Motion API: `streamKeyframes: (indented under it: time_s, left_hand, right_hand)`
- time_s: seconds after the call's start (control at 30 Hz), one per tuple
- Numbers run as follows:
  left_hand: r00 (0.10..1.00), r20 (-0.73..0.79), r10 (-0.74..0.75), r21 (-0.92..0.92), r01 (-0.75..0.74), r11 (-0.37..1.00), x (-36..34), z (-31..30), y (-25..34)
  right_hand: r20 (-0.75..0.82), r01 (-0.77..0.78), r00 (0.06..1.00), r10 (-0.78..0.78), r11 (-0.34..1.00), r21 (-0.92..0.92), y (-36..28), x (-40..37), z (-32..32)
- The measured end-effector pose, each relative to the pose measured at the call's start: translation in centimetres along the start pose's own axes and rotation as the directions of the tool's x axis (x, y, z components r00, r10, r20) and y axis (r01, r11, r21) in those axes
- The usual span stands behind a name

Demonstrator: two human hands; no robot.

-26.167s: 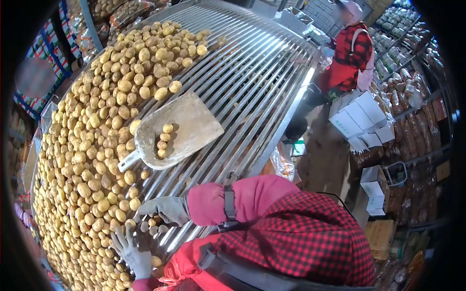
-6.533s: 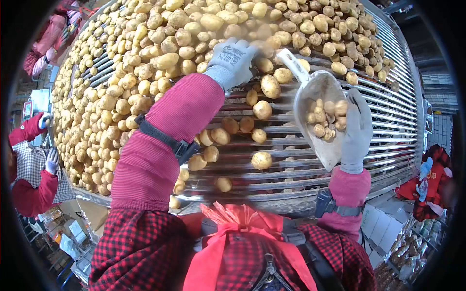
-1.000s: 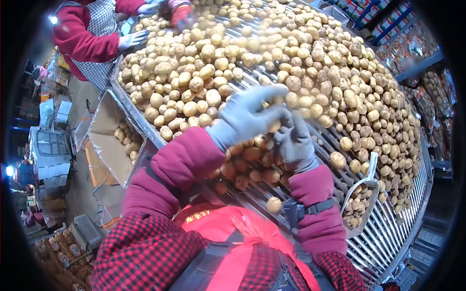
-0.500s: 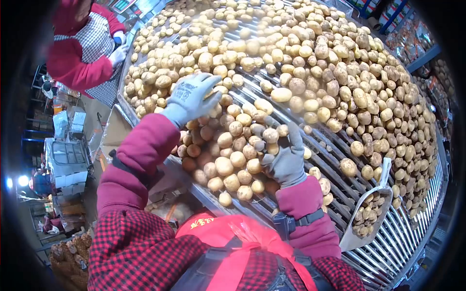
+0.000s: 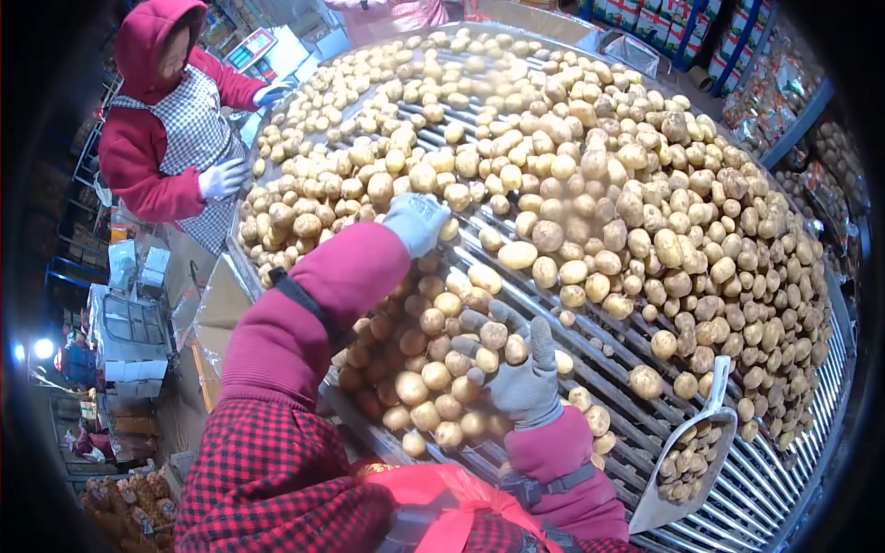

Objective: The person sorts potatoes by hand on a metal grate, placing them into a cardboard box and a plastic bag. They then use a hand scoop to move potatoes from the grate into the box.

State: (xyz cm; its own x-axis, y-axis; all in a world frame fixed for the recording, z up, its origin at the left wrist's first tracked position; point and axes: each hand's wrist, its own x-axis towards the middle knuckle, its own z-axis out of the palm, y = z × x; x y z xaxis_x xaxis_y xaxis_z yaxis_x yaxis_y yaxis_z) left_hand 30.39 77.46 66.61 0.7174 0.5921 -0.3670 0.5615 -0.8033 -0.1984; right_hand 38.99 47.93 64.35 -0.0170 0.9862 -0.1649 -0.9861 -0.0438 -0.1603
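Observation:
Potatoes (image 5: 636,212) are heaped over a slatted metal table (image 5: 599,355). My left hand (image 5: 418,224), in a grey-white glove, reaches over the far side of the near pile; its fingers curl down by a potato at its right edge, and their tips are hidden. Lower and to the right, my right hand (image 5: 521,373), in a grey glove, is palm up with bent fingers around a few small potatoes (image 5: 493,339). The near pile of potatoes (image 5: 429,382) lies between my forearms.
A metal scoop (image 5: 687,461) holding small potatoes rests on the slats at the right. A person (image 5: 171,120) in a checked apron stands at the table's far left, gloved hands at its edge. Another person (image 5: 406,14) is partly visible at the top. Cardboard boxes (image 5: 221,309) stand left.
My left hand has moved right and its spread fingers have curled down. My right hand sits slightly lower and left, with potatoes in its fingers. The view has shifted, showing more of the co-worker.

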Motion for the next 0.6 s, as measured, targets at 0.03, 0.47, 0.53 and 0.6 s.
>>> streamKeyframes:
  time_s: [0.03, 0.47, 0.53, 0.6]
  left_hand:
    - [1.0, -0.025, 0.014, -0.021, -0.014, 1.0, -0.8, -0.3, 0.1]
    - [0.671, -0.737, 0.08, -0.508, -0.629, 0.589, -12.0, -2.8, 8.1]
    - [0.532, -0.779, 0.331, -0.283, -0.77, 0.572, -13.8, -4.5, 11.2]
    - [0.503, -0.769, 0.395, -0.26, -0.81, 0.525, -14.7, -6.1, 13.0]
  right_hand:
    - [-0.02, 0.003, 1.0, -0.003, 1.0, 0.008, 0.0, 0.0, -0.1]
    - [0.098, 0.397, 0.918, -0.385, 0.883, -0.25, 1.5, 0.4, -0.1]
    - [-0.013, 0.178, 0.984, -0.177, 0.979, 0.104, 0.4, -0.5, -0.5]
    - [-0.166, 0.285, 0.946, -0.28, 0.959, 0.006, -0.6, -2.3, 0.7]
